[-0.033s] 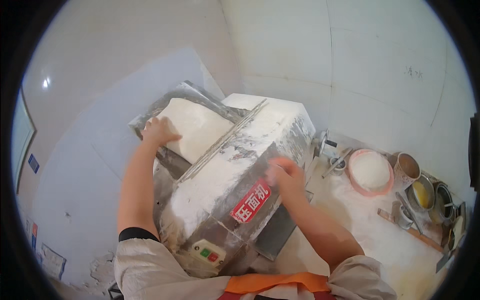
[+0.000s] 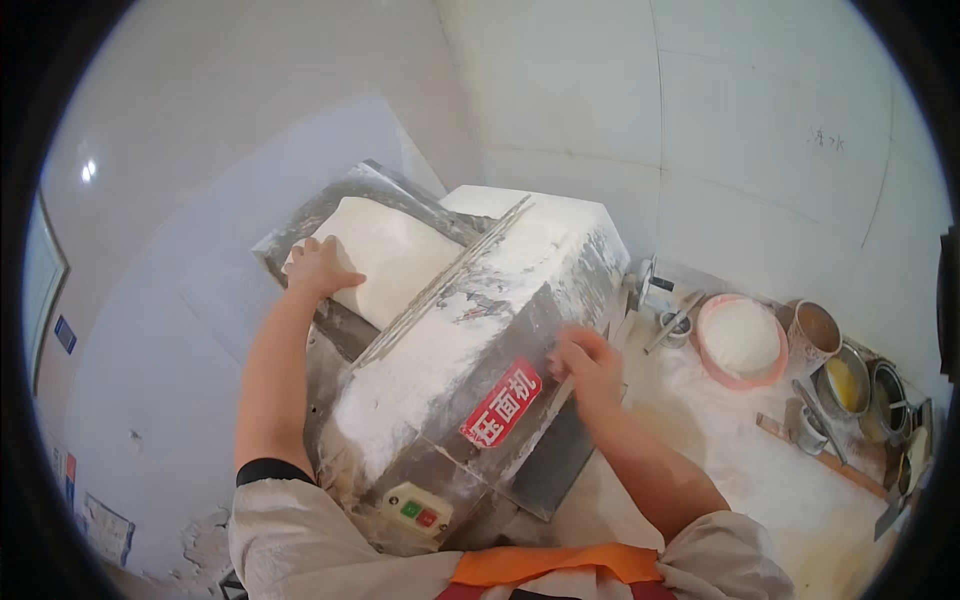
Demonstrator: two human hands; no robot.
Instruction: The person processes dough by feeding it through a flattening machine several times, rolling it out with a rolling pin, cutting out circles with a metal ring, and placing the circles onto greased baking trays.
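Observation:
My left hand [image 2: 316,262] lies on the left part of a pale dough sheet [image 2: 390,265] in the metal feed tray [image 2: 355,335] of a flour-dusted machine [image 2: 540,235], its fingers spread over the dough. My right hand [image 2: 585,365] is curled at the machine's right side, beside a red printed label [image 2: 500,405]; what, if anything, is in its fingers is hidden. Lower on the machine sits a panel with green and red buttons [image 2: 418,510]. A dark grey plate [image 2: 545,470] projects below my right hand.
On the floury worktop [image 2: 690,440] at right stand a pink bowl of white powder or dough [image 2: 742,340], a brown-filled cup [image 2: 813,328], metal bowls [image 2: 840,378], a wooden bar [image 2: 845,473] and several utensils. Walls [image 2: 750,120] close in behind the machine and at left.
My right hand has shifted slightly right and down along the machine's side, its fingers curled. My left hand and the dough are almost unchanged.

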